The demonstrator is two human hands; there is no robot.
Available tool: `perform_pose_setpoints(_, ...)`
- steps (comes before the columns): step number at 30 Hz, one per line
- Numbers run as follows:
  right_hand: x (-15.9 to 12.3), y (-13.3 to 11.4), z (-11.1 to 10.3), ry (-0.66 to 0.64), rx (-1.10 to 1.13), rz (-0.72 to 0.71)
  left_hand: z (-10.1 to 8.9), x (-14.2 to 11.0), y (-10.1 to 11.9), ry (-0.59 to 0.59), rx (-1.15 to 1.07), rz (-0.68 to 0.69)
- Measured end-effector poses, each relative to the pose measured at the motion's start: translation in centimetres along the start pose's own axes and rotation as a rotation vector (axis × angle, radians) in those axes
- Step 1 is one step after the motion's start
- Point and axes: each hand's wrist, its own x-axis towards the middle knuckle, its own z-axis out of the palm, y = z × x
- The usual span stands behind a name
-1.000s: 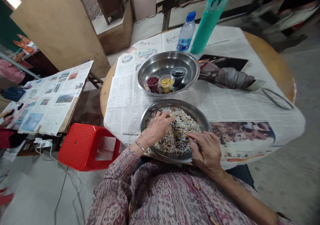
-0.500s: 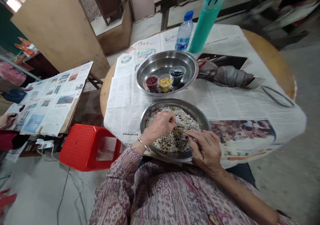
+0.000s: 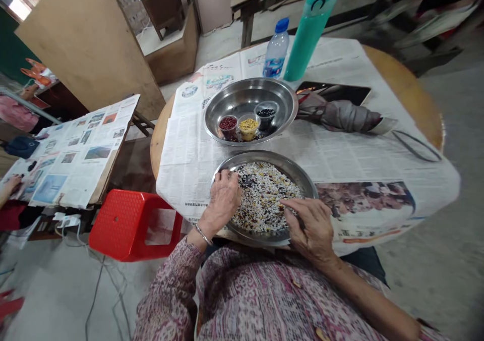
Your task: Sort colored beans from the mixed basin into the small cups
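Note:
A steel pan near the table's front edge holds mixed white, black, yellow and red grains. My left hand rests on the grains at the pan's left side, fingers curled together as in a pinch. My right hand lies at the pan's right front, fingers pressed together on the grains by the rim. Behind, a second steel pan holds three small cups: red beans, yellow grains and black beans.
Newspaper covers the round table. A folded grey umbrella, a teal flask and a water bottle stand behind the pans. A red stool and a newspaper-covered side table are at left.
My left hand has drawn back from the middle of the grains to the pan's left side. My right hand has barely moved.

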Motion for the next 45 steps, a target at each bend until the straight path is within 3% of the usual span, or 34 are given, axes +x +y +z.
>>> perform_pose_setpoints(4, 0.0, 0.0, 0.0, -0.001, -0.004, -0.005, 0.8, -0.6, 0.0, -0.038, -0.014, -0.036)
perform_pose_setpoints(8, 0.1, -0.1, 0.1, 0.002, -0.001, -0.006, 2.0, 0.2, 0.5, -0.051, -0.176, 0.016)
perform_pose_setpoints(15, 0.0, 0.0, 0.2, 0.018, 0.002, 0.003, 3.1, 2.1, 2.9, -0.03, -0.433, 0.334)
perform_pose_setpoints(21, -0.2, 0.2, 0.3, 0.034, 0.009, 0.009, 1.9, 4.7, 3.3, -0.012, -0.156, 0.396)
perform_pose_setpoints(24, -0.2, 0.2, 0.3, 0.033, 0.019, 0.013, 1.6, 5.6, 3.2, -0.083, -0.054, 0.395)
perform_pose_setpoints(27, -0.2, 0.1, 0.4, 0.043, 0.022, 0.025, 1.7, 6.0, 2.9, -0.206, -0.097, 0.385)
perform_pose_setpoints(32, -0.4, 0.2, 0.5, 0.011, 0.04, 0.097, 1.8, 3.2, 2.1, -0.218, -0.256, 0.426)
perform_pose_setpoints(39, -0.6, 0.5, 0.8, 0.008, 0.061, 0.137, 1.5, -3.6, 3.0, -0.177, -0.132, 0.512)
perform_pose_setpoints(42, -0.5, 0.5, 0.9, 0.007, 0.04, 0.13, 1.5, -5.2, 2.8, -0.073, -0.106, 0.546)
perform_pose_setpoints(45, -0.4, 0.4, 0.8, 0.016, 0.037, 0.099, 1.7, -6.1, 1.8, 0.085, -0.106, 0.473)
